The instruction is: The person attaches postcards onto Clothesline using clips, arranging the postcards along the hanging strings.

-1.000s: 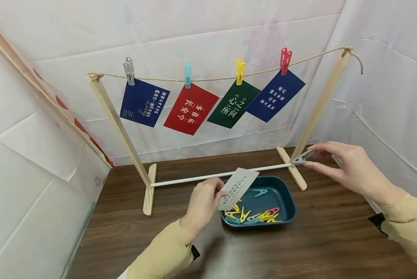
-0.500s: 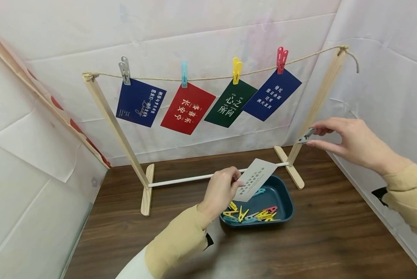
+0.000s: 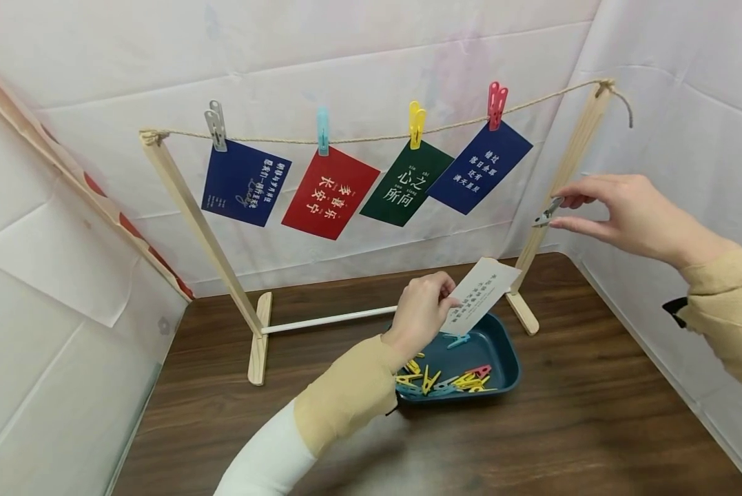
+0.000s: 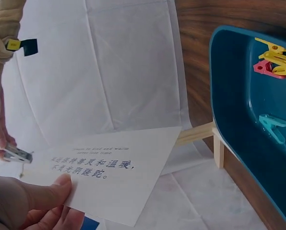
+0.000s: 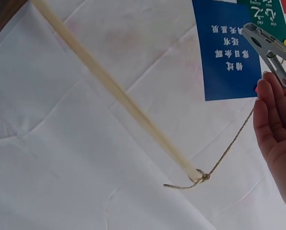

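Note:
My left hand (image 3: 421,313) pinches a white card (image 3: 481,297) printed with dark characters, thumb on its face in the left wrist view. The card is tilted above the blue tray (image 3: 512,368). Over on the right, my right hand (image 3: 634,213) holds a grey clothespin (image 3: 545,213) between thumb and fingers, in front of the right wooden post (image 3: 572,162). A twine line (image 3: 553,103) carries a blue card (image 3: 246,182) under a grey clip, a red card (image 3: 331,194) under a light blue clip, a green card (image 3: 408,182) under a yellow clip, and another blue card (image 3: 481,167) under a red clothespin (image 3: 497,107).
Several yellow, blue, grey and red clothespins (image 3: 429,380) lie in the tray on the dark wood table (image 3: 557,427). The left post (image 3: 203,234) and a white crossbar (image 3: 330,320) complete the frame. White cloth (image 3: 346,55) hangs behind and at both sides.
My left hand has carried the white card right and upward, toward the right post. My right hand has risen with the grey clothespin. The hanging cards stay clipped as before.

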